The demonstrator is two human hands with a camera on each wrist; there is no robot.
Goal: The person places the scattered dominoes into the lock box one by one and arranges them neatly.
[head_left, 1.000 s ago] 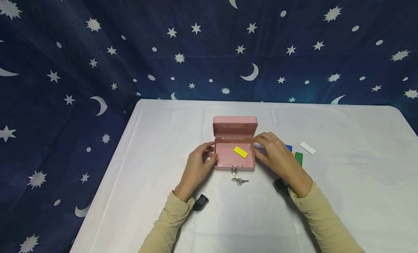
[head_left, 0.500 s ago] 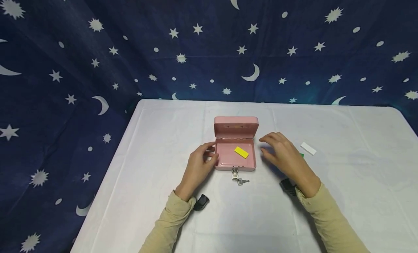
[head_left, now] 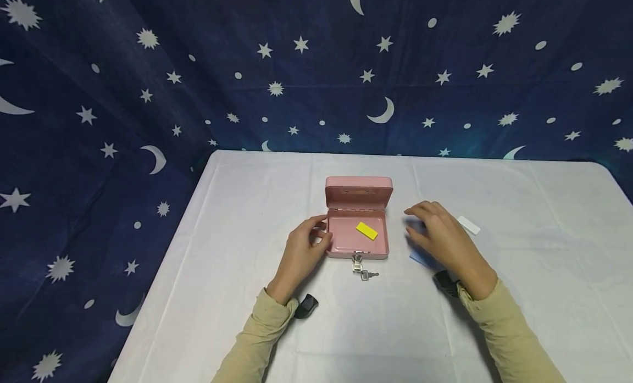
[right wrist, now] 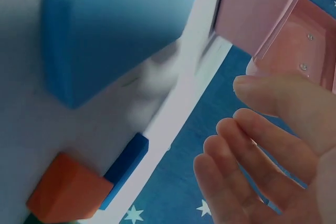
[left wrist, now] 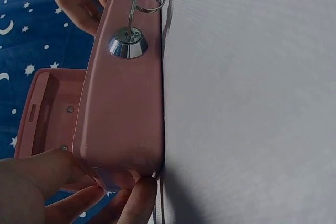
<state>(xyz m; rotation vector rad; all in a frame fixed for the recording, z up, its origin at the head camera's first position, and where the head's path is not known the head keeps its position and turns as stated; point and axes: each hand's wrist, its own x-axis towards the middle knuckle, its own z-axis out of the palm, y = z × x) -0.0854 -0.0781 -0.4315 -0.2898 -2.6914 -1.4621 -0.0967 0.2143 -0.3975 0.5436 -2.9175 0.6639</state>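
Observation:
A pink cash box stands on the table with its lid raised. A yellow block lies inside. My left hand holds the box's left end; the left wrist view shows thumb and fingers bent about that end. To the right of the box, my right hand has its fingers spread loosely with nothing between them. A light blue block lies near it, partly covered by the hand in the head view. An orange block and a dark blue block lie beyond.
A key sits in the front lock, and a second key hangs from its ring onto the table. A white block lies past the right hand. A star-patterned cloth hangs behind the white table.
My right hand has drawn away from the box's right end, out to the right, over the blocks there. My left hand has stayed at the left end.

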